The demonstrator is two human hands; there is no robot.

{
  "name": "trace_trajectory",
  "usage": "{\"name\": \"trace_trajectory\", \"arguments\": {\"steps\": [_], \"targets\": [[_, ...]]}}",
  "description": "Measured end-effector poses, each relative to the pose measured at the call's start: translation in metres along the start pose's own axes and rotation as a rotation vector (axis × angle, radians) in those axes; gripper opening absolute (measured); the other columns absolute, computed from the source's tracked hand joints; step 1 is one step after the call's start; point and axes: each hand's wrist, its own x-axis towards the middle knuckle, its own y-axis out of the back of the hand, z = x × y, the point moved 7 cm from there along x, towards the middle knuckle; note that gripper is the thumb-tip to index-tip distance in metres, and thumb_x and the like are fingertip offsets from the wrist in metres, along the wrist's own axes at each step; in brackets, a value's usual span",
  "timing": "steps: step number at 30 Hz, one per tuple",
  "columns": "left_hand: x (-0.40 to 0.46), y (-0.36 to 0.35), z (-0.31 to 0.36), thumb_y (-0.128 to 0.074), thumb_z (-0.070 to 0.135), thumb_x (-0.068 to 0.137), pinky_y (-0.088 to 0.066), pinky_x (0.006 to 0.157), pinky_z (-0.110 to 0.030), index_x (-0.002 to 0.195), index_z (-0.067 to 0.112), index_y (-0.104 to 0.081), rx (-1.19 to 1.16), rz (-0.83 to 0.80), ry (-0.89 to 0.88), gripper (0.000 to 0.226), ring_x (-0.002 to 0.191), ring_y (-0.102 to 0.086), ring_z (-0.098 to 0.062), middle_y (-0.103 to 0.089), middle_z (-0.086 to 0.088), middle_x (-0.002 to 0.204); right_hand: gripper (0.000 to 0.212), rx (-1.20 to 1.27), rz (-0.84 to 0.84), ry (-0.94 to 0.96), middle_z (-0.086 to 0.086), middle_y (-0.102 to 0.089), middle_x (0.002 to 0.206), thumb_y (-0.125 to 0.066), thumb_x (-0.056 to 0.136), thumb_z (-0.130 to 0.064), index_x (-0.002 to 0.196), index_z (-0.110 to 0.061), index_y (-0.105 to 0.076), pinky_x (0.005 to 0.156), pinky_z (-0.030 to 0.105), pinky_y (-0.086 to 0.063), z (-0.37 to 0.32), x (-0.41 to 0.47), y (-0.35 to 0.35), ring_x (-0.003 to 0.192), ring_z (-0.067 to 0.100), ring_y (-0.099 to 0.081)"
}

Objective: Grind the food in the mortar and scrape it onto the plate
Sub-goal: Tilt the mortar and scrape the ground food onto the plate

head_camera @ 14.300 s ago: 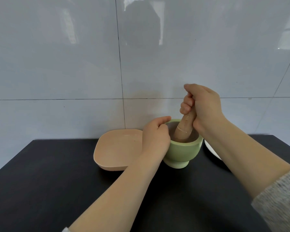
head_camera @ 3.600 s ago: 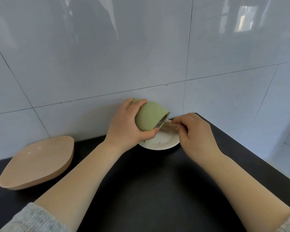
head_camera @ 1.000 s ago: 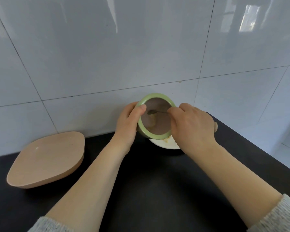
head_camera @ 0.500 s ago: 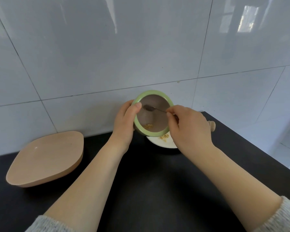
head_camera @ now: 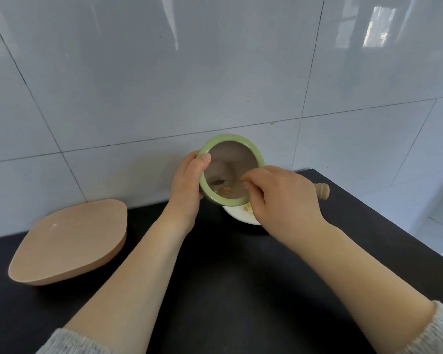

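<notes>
My left hand point(head_camera: 187, 190) grips the green mortar point(head_camera: 255, 149) and holds it tipped on its side, mouth toward me, above the white plate point(head_camera: 237, 214). Thumb lies over the rim. My right hand point(head_camera: 284, 200) pinches a small metal spoon point(head_camera: 219, 182) whose bowl is inside the mortar, low near the rim. A few yellow crumbs of ground food point(head_camera: 224, 190) sit at the lower inside wall, and more crumbs point(head_camera: 247, 206) lie on the plate. Most of the plate is hidden behind my right hand.
A peach square bowl point(head_camera: 69, 241) stands on the black countertop point(head_camera: 228, 290) at the left. The wooden pestle point(head_camera: 322, 191) lies behind my right hand. A tiled wall rises just behind. The counter's edge runs along the right side.
The spoon's bowl has moved from the upper part of the mortar down to the lower wall near the crumbs. The mortar stays tipped over the plate in my left hand.
</notes>
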Motion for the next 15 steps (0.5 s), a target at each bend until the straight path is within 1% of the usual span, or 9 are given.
{"name": "trace_trajectory", "arguments": {"steps": [2,5,8,12,15], "targets": [[0.001,0.001,-0.001,-0.051,0.056,0.068,-0.048,0.096,-0.056,0.12,0.007,-0.061,-0.01,0.005,0.007,0.072,0.108,-0.064,-0.03,-0.067,-0.016,0.117,0.021,0.047,0.078,-0.036,0.004,-0.068,0.087,-0.047,0.095,-0.018,0.1,-0.015,-0.068,0.061,0.034,-0.046,0.005,0.001,0.001,0.076,0.03,-0.062],[0.001,-0.002,-0.002,-0.05,0.057,0.067,-0.047,0.098,-0.056,0.121,0.007,-0.06,-0.012,-0.01,0.017,0.073,0.11,-0.063,-0.031,-0.066,-0.016,0.119,0.018,0.048,0.208,-0.056,0.007,-0.065,0.072,-0.052,0.091,-0.013,0.09,-0.012,-0.07,0.05,0.033,-0.044,0.011,0.001,0.002,0.06,0.032,-0.059],[0.0,-0.004,-0.003,-0.05,0.055,0.068,-0.047,0.099,-0.054,0.121,0.005,-0.06,-0.018,-0.047,0.022,0.074,0.111,-0.062,-0.033,-0.066,-0.019,0.118,0.014,0.028,0.278,-0.004,0.007,-0.061,0.061,-0.056,0.082,-0.01,0.077,-0.01,-0.069,0.041,0.032,-0.046,0.005,0.002,0.001,0.048,0.031,-0.055],[-0.001,-0.006,-0.001,-0.048,0.053,0.07,-0.05,0.093,-0.049,0.12,0.003,-0.061,-0.002,-0.09,0.0,0.072,0.108,-0.064,-0.033,-0.067,-0.02,0.115,0.012,0.01,0.219,0.102,0.006,-0.058,0.058,-0.059,0.074,-0.005,0.072,-0.011,-0.07,0.038,0.032,-0.045,-0.001,0.001,-0.003,0.045,0.031,-0.054],[0.0,-0.004,0.002,-0.049,0.053,0.069,-0.051,0.091,-0.05,0.118,0.002,-0.061,0.005,-0.058,-0.011,0.072,0.105,-0.064,-0.035,-0.067,-0.021,0.113,0.015,-0.019,0.125,0.137,0.005,-0.058,0.059,-0.066,0.07,0.001,0.071,-0.013,-0.071,0.038,0.03,-0.044,0.001,0.001,-0.005,0.046,0.031,-0.055]]}}
